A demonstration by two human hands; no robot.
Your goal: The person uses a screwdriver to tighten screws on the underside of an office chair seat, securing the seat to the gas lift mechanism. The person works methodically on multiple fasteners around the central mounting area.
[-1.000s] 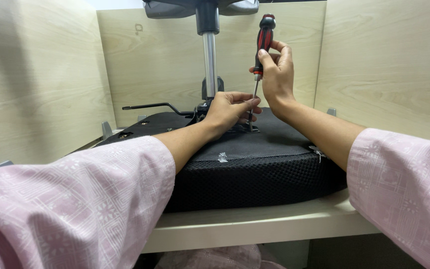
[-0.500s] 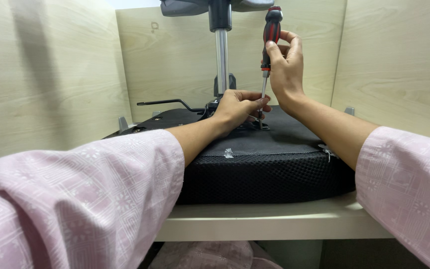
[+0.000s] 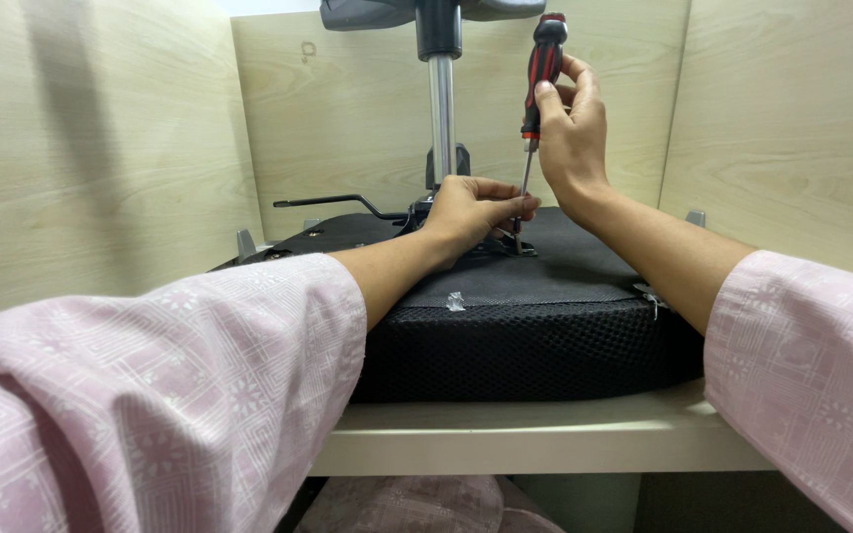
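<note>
An upturned black office chair seat lies on a pale wooden shelf, its metal gas column pointing up. My right hand grips the red and black handle of a screwdriver, held upright with its tip down at the seat's mounting plate. My left hand rests on the underside of the seat, fingertips pinched around the screwdriver's shaft close to the tip. Whatever sits under the tip is hidden by my fingers.
Light wood panels wall in the left, back and right sides. A black adjustment lever sticks out to the left of the column. The chair base spreads overhead. The shelf's front edge runs below the seat.
The view has shifted slightly, so hands and chair sit a little further right in frame. Both hands keep the same hold on the screwdriver.
</note>
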